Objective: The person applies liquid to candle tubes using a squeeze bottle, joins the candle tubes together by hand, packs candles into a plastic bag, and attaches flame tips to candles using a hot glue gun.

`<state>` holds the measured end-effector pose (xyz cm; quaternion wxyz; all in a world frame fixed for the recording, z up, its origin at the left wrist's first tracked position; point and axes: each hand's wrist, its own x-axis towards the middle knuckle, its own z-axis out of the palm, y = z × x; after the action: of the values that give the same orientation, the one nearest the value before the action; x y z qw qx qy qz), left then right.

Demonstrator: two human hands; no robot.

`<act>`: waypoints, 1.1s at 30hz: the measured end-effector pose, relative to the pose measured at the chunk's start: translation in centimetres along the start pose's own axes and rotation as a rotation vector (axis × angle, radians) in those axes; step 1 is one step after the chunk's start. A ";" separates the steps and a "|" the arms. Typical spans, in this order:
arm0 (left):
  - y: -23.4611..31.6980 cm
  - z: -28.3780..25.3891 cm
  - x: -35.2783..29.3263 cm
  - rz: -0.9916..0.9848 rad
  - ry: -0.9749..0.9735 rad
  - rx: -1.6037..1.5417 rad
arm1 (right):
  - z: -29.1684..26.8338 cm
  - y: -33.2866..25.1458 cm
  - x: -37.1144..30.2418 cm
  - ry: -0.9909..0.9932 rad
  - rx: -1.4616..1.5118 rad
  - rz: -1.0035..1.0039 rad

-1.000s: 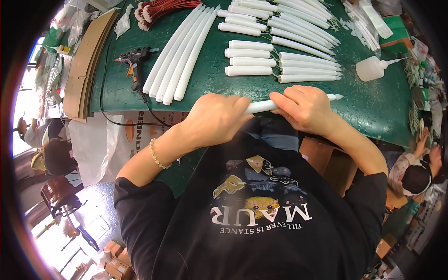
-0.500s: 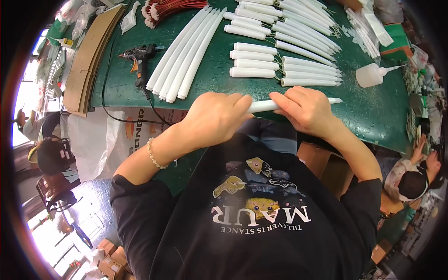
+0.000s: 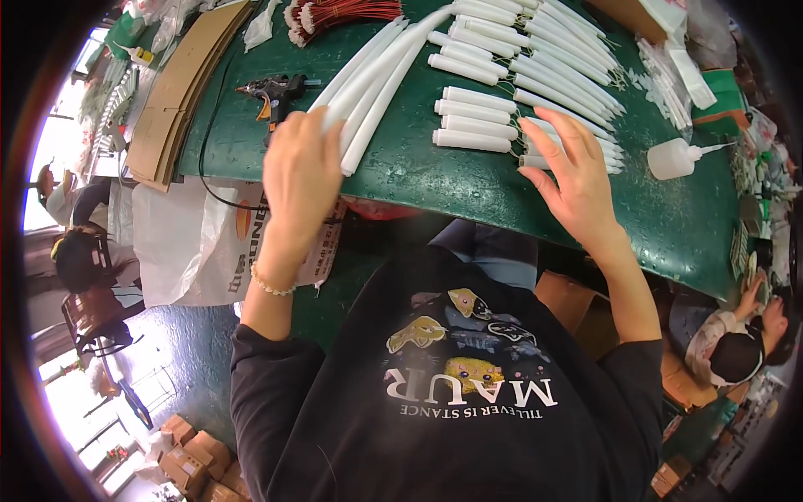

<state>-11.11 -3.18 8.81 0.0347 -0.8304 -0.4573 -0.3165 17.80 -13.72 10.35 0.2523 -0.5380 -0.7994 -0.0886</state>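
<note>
My left hand [image 3: 301,171] is closed round the near end of a long white taper candle [image 3: 393,54], which is smeared by motion and reaches across the other long candles [image 3: 376,117] on the table. My right hand [image 3: 573,171] is open, thumb and fingers apart, over the near end of a row of thin pointed white candle pieces [image 3: 615,157], partly hiding them. Left of that hand lie several short white candle sections [image 3: 473,124], with thin cords between them and the pointed pieces. More such pairs [image 3: 560,79] lie farther back.
A glue gun [image 3: 276,90] with a black cord lies at the left, beside stacked cardboard [image 3: 184,92]. Red wires with white ends [image 3: 335,18] are at the back. A white squeeze bottle [image 3: 673,159] stands at the right. Another person [image 3: 736,343] works at far right.
Both hands held one white candle at the table's front edge. They have parted: my left hand moved left to the long candles, my right hand forward over the pointed pieces, without that candle.
</note>
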 end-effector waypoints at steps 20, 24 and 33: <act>9.9 5.9 1.4 0.391 -0.237 -0.282 | 2.2 2.1 -3.4 0.002 -0.012 0.151; 9.8 6.1 1.4 0.430 -0.284 -0.251 | 2.4 2.2 -3.5 0.026 0.011 0.174; 9.9 6.2 0.6 0.363 -0.365 -0.546 | 1.9 1.8 -3.6 0.078 0.040 0.176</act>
<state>-0.10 -6.30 6.52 -0.2144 -0.9193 -0.2003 -0.2623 19.87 -15.12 6.68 0.3007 -0.5971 -0.7403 -0.0709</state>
